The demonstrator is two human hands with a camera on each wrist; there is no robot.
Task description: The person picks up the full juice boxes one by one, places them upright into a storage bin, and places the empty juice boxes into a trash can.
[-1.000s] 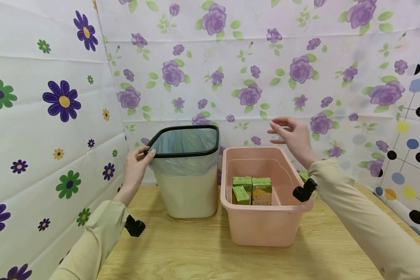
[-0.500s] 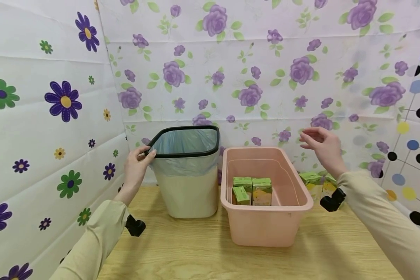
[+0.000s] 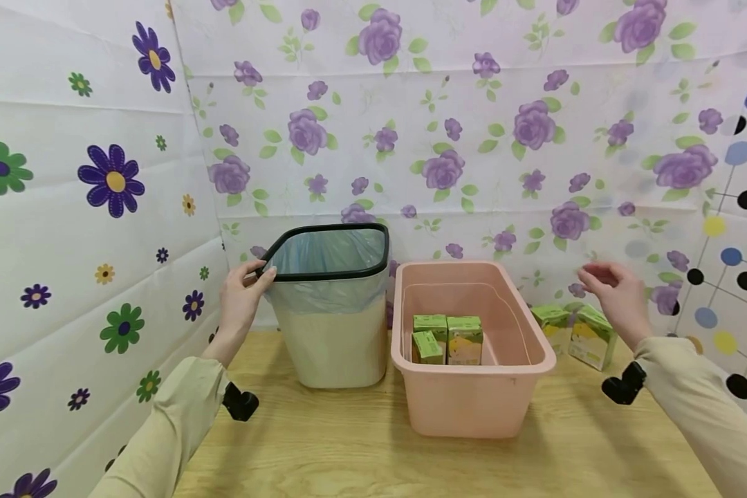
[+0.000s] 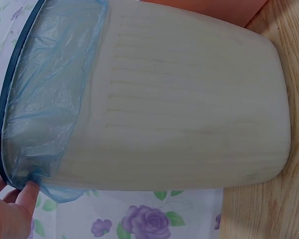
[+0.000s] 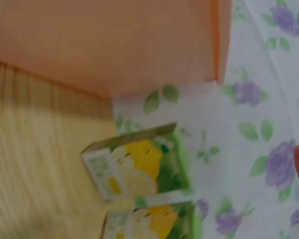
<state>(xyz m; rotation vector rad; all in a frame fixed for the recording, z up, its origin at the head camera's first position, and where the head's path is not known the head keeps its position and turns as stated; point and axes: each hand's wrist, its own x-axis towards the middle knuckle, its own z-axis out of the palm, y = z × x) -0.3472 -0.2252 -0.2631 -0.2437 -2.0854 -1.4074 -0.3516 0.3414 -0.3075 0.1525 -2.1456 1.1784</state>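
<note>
My left hand point(image 3: 239, 301) grips the black rim point(image 3: 324, 276) of a cream trash bin point(image 3: 339, 349) at its left corner. A blue plastic liner point(image 4: 54, 94) folds down over the bin's outside, and the left thumb presses on it in the left wrist view. Out to the right, my right hand point(image 3: 616, 294) hovers with loosely bent fingers and nothing in them. Just below it, two green juice boxes stand on the table by the back wall: a nearer box point(image 3: 591, 337) and another box point(image 3: 554, 330) partly hidden by the pink tub point(image 3: 467, 404).
Inside the tub, against its left side, stand several more green boxes point(image 3: 465, 342). The tub sits just right of the bin on the wooden table point(image 3: 311, 443). A flowered sheet point(image 3: 448, 131) forms the back wall, with other patterned sheets at both sides.
My right hand has moved right and down, from above the tub's back right to over the boxes outside it, uncovering them. The left hand keeps its grip on the rim.
</note>
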